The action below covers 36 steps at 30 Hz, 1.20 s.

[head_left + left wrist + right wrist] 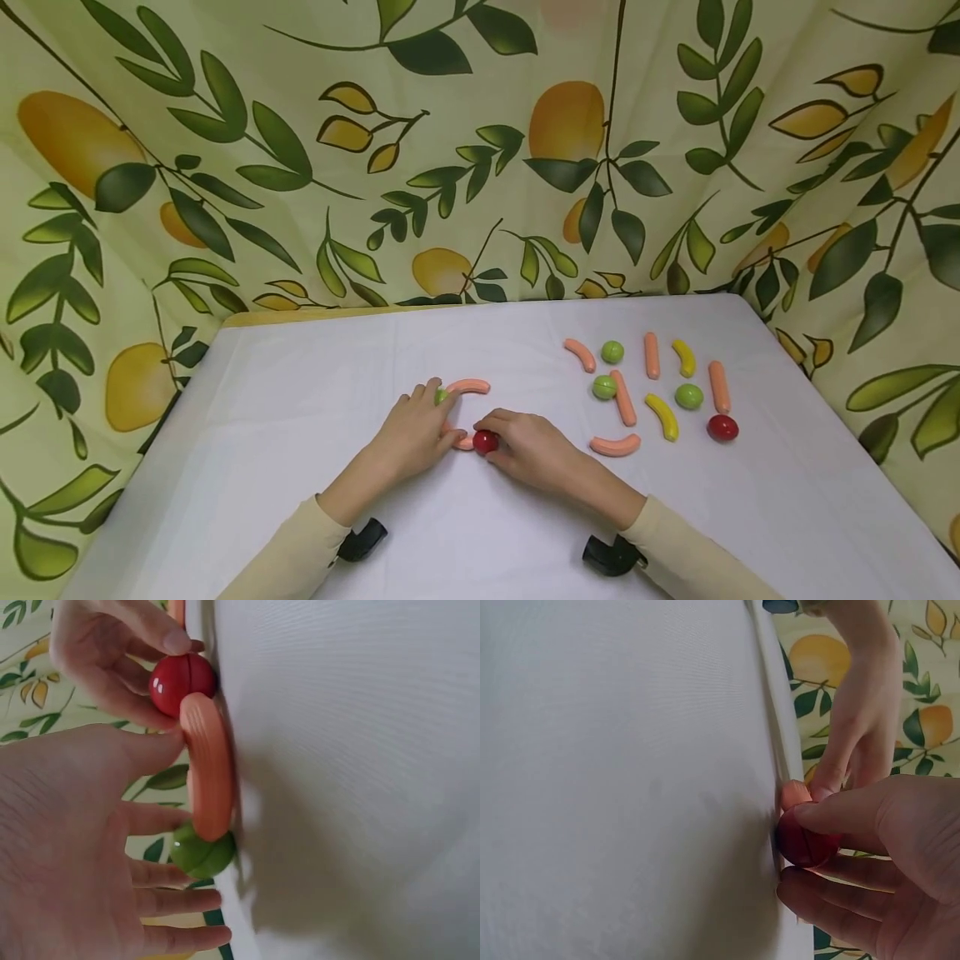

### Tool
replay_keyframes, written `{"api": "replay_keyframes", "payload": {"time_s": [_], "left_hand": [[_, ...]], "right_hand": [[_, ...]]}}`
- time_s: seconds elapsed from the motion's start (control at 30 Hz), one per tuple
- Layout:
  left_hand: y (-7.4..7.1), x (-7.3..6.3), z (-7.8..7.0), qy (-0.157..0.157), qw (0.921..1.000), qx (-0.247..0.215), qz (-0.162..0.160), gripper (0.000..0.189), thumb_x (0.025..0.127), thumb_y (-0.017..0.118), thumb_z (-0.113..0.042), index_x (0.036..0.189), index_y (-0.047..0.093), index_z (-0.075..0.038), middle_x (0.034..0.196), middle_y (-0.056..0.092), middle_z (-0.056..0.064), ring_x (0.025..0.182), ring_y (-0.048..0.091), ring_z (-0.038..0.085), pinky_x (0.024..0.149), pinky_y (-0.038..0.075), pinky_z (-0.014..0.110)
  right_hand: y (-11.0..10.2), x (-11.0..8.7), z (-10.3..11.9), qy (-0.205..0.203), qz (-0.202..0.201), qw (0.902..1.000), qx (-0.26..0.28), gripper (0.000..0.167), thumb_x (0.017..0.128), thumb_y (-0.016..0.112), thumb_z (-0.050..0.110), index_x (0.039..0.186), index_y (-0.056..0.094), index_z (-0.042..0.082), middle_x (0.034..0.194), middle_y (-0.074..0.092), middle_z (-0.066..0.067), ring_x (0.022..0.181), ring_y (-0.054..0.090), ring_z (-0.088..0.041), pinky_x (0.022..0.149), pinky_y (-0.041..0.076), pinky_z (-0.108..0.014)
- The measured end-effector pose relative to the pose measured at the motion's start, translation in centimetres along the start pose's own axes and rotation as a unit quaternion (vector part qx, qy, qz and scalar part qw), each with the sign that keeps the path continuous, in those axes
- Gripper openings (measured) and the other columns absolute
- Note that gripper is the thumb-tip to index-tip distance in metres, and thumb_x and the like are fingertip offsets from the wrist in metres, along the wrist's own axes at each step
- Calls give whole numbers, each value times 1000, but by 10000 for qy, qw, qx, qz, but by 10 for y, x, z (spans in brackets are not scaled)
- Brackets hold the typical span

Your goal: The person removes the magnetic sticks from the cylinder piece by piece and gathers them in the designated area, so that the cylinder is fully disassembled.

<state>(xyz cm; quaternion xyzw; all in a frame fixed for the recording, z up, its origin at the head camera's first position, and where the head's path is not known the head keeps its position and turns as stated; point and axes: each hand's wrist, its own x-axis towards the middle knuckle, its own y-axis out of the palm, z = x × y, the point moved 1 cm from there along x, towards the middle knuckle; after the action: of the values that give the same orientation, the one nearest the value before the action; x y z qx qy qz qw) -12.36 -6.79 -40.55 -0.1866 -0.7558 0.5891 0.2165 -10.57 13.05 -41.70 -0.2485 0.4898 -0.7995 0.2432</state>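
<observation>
My right hand pinches a red ball with a seam, between thumb and fingers, on the white tabletop. Against it lies the end of a curved pink sausage, probably a toy. My left hand spreads over the other end; its thumb tip touches the sausage beside the red ball, and its fingers reach out nearly straight around a green ball. From above, that green ball is partly hidden by the left fingers. Another curved sausage extends right from just beyond the left fingertips.
Several sausages, green balls, two yellow bananas and another red ball lie scattered at the right of the white-covered table. A leaf-patterned curtain hangs behind the table and at both sides.
</observation>
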Motion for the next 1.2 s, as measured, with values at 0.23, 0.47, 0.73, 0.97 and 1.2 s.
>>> {"api": "replay_keyframes", "payload": {"time_s": [0.23, 0.47, 0.73, 0.97, 1.2], "left_hand": [[7, -2, 5, -258, 9984, -212, 464, 64, 94, 63, -40, 148, 41, -15, 157, 30, 14, 134, 42, 36, 97, 42, 59], [10, 0, 5, -213, 9982, -261, 492, 62, 96, 60, -40, 148, 42, -11, 156, 33, 12, 133, 42, 36, 97, 42, 56], [11, 2, 4, -216, 9979, -255, 554, 62, 96, 60, -42, 146, 45, -10, 155, 35, 12, 133, 43, 37, 97, 42, 54], [10, 1, 3, -280, 9975, -173, 627, 61, 96, 60, -42, 146, 46, -9, 155, 35, 11, 134, 42, 37, 97, 41, 55], [9, 2, 3, -238, 9977, -95, 620, 59, 97, 58, -43, 145, 47, -9, 155, 36, 12, 132, 43, 38, 95, 43, 56]], "right_hand": [[-4, 1, -4, 13, 53, 9999, 119, 31, 81, 74, 1, 112, 70, 6, 108, 68, -1, 95, 64, -12, 84, 55, -30], [-5, 0, -6, 211, -37, 9996, 189, 32, 80, 80, 6, 111, 71, 6, 107, 69, -1, 93, 64, -12, 82, 55, -30], [-3, 1, -7, 441, -182, 9970, 612, 30, 81, 80, 6, 110, 71, 4, 105, 70, -4, 91, 64, -13, 80, 56, -29], [0, -1, -10, 910, -202, 9833, 1561, 33, 83, 77, 4, 115, 68, -1, 108, 70, -9, 91, 67, -17, 78, 56, -26], [2, -2, -13, 1282, -403, 9634, 2318, 34, 88, 72, 3, 120, 64, -4, 111, 68, -12, 95, 66, -18, 79, 57, -29]]}}
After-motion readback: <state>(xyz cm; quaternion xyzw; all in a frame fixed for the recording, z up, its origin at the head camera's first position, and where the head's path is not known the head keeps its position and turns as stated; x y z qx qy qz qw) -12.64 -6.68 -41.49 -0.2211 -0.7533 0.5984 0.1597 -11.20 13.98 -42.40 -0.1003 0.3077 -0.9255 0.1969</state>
